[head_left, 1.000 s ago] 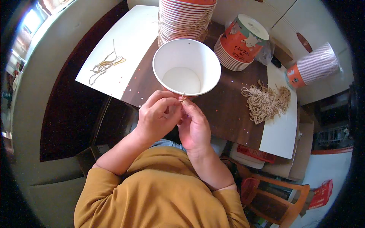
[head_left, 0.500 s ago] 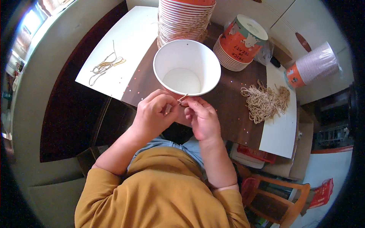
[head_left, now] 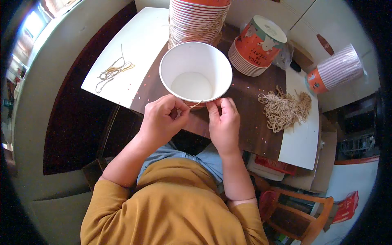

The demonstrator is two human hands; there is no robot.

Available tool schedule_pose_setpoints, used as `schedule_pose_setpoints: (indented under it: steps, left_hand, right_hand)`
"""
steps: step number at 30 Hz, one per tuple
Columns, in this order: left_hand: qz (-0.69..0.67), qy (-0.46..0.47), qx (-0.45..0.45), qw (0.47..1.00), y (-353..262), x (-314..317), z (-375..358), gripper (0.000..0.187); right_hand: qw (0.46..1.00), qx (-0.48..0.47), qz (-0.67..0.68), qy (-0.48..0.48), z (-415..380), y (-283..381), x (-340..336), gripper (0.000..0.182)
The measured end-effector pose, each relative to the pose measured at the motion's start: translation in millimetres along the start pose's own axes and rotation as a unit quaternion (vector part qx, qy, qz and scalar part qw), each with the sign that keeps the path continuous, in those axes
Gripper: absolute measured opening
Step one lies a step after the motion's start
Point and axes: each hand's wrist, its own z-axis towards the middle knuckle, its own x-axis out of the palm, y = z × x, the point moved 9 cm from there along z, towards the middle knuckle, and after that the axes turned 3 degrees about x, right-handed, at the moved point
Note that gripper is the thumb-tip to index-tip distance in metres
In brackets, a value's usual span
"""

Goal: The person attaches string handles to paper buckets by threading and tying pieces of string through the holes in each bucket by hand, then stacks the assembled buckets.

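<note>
A white-lined paper bucket [head_left: 196,69] stands open end up at the table's near edge, a short cord [head_left: 197,104] at its front rim. My left hand [head_left: 165,116] pinches the cord's end just left of the rim's front. On the right side of the front, my right hand [head_left: 224,118] has its thumb and fingers closed on the bucket's rim. The bucket's outer wall is mostly hidden behind the rim and my hands.
Behind the bucket rises a tall stack of buckets [head_left: 197,24] with cords round it. Upside-down orange buckets [head_left: 255,47] stand right of it. A tangled cord pile [head_left: 283,109] lies right, loose cords [head_left: 114,72] left, and wrapped cups [head_left: 337,70] far right.
The bucket has shifted slightly left. My right hand has moved right, away from my left hand, and onto the rim; my left hand has moved slightly left with the cord.
</note>
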Motion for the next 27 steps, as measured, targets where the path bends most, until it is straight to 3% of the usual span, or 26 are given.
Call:
schedule_pose_setpoints:
  steps: [3,6,9,10,12,14,17,19,21,25,27]
  left_hand:
    - [-0.003,0.037,-0.041,0.998,-1,2,0,0.008]
    - [-0.118,0.068,-0.148,0.980,14,6,-3,0.005]
    - [-0.220,0.065,-0.184,0.956,26,11,-13,0.007]
    - [-0.195,0.090,-0.198,0.956,28,10,-18,0.008]
    - [-0.145,0.140,-0.223,0.954,31,7,-26,0.011]
    - [-0.119,0.131,-0.175,0.969,17,-1,-21,0.013]
    - [-0.124,0.138,-0.136,0.973,-4,-6,-18,0.013]
    - [-0.131,0.144,-0.112,0.974,-15,-8,-16,0.012]
    - [-0.128,0.143,-0.084,0.978,-25,-12,-15,0.010]
    - [-0.175,0.227,-0.043,0.957,-60,-24,-20,0.008]
    - [-0.211,0.226,-0.049,0.950,-59,-24,-24,0.008]
  right_hand:
    - [0.990,-0.064,-0.117,-0.036,0,16,-4,0.017]
    - [0.986,-0.108,-0.125,-0.037,-1,23,-4,0.015]
    - [1.000,-0.023,-0.004,0.003,-3,3,-5,0.014]
    - [1.000,0.005,0.009,-0.006,-7,5,-9,0.020]
    - [0.984,-0.136,-0.097,-0.067,-16,34,-22,0.027]
    - [0.956,-0.238,-0.149,-0.081,-25,59,-23,0.037]
    - [0.927,-0.344,-0.137,-0.061,-24,77,-6,0.031]
    - [0.926,-0.359,-0.109,-0.031,-20,77,1,0.021]
    - [0.924,-0.369,-0.076,-0.062,-19,76,2,0.016]
    - [0.924,-0.368,-0.066,-0.080,-12,63,-2,0.016]
    - [0.917,-0.387,-0.054,-0.077,-12,64,-7,0.016]
